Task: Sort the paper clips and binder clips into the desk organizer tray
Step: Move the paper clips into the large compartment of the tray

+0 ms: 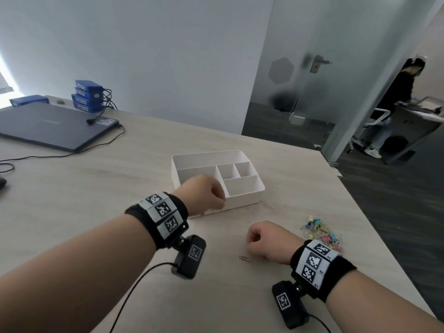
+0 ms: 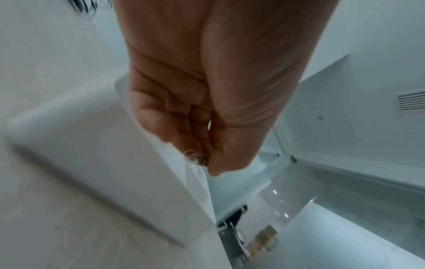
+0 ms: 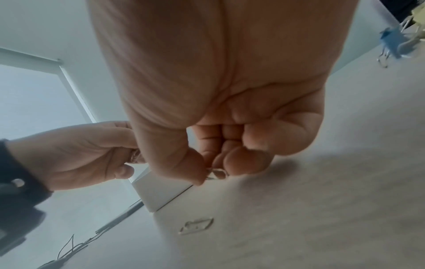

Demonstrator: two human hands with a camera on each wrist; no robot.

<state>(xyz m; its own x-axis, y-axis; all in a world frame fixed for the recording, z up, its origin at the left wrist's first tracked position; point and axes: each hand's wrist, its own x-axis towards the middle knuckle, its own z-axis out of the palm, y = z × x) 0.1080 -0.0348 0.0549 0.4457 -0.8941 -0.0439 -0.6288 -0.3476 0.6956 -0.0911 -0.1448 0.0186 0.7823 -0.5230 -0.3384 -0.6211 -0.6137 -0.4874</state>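
The white desk organizer tray (image 1: 249, 200) sits mid-table with its compartments showing bare. My left hand (image 1: 215, 197) hovers over the tray's front left part, fingers curled; in the left wrist view the left hand (image 2: 203, 161) pinches small silver paper clips (image 2: 194, 157) above the tray wall (image 2: 92, 145). My right hand (image 1: 252, 236) is low over the table; the right hand (image 3: 212, 173) pinches a silver paper clip (image 3: 218, 172) between thumb and fingertips. One more loose paper clip (image 1: 245, 258) lies on the table near my right wrist. A pile of coloured binder clips (image 1: 322, 233) lies to the right.
A closed laptop (image 1: 52, 126) with cables lies at the far left, blue boxes (image 1: 87, 96) behind it. The table's right edge (image 1: 384, 227) runs close to the binder clips. A person stands beyond a glass door at the far right.
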